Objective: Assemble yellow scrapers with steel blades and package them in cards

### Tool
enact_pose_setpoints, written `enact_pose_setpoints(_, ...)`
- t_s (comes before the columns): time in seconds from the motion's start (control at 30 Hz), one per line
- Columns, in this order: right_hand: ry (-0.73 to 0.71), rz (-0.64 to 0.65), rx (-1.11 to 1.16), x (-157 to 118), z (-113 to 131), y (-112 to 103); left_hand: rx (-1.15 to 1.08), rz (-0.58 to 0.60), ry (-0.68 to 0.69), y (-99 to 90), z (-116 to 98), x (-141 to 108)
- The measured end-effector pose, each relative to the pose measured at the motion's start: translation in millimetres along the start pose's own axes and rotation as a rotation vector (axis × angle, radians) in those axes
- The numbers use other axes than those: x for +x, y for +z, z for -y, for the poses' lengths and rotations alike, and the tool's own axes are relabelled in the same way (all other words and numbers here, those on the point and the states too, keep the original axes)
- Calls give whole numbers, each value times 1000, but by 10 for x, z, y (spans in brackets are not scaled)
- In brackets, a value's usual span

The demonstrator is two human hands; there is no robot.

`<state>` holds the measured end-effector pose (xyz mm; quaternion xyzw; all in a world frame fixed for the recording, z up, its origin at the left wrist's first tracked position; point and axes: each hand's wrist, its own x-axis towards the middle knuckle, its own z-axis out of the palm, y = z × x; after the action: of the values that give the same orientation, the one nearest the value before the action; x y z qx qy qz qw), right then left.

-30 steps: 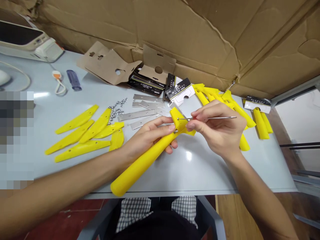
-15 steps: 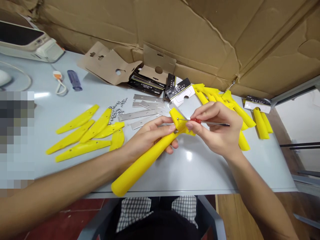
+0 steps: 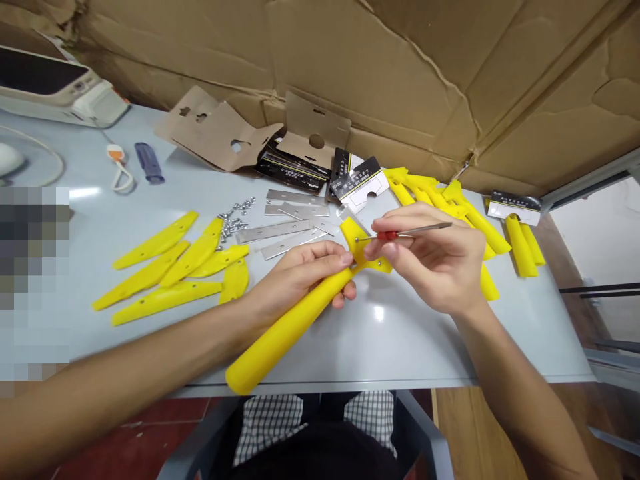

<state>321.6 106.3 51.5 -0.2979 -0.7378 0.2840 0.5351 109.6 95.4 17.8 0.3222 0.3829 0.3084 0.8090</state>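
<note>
My left hand [image 3: 317, 270] is wrapped round the neck of a yellow plastic scraper [image 3: 285, 333], whose round handle slants down toward the table's front edge. A thin metal blade [image 3: 345, 213] pokes out beyond the scraper's wide head, and a screw [image 3: 379, 263] shows on the head's right side. My right hand [image 3: 430, 257] pinches a screwdriver [image 3: 387, 235] by its red middle part. One end of its shaft meets the screw on the head's left side; the other end points right, above my fingers.
Loose yellow head pieces [image 3: 150, 287] and a heap of small screws [image 3: 235, 223] lie on the left. Metal blades [image 3: 280, 230] are behind my left hand. Cardboard packaging [image 3: 215, 133] stands at the back. More yellow scrapers [image 3: 480, 220] are piled at the right.
My right fingers have shifted round the red grip, and the screwdriver's free end has tilted up. The scraper stays nearly where it was in my left hand.
</note>
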Motion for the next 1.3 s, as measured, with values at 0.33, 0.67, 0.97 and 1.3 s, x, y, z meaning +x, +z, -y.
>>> enact_pose_setpoints(0.33, 66, -5, -55, -26, -72, -43, -50, 34, -1, 18, 5, 3)
enact_pose_setpoints(0.67, 168, -125, -13, -46, -50, 55, -19, 28, -8, 45, -27, -26)
enact_pose_setpoints(0.97, 101, 49, -44, -37, 15, -31, -56, 36, 12, -10, 52, 24)
enact_pose_setpoints(1.3, 153, 19, -131, -63, 30, -22, -123, 7, 17, 57, 60, -25)
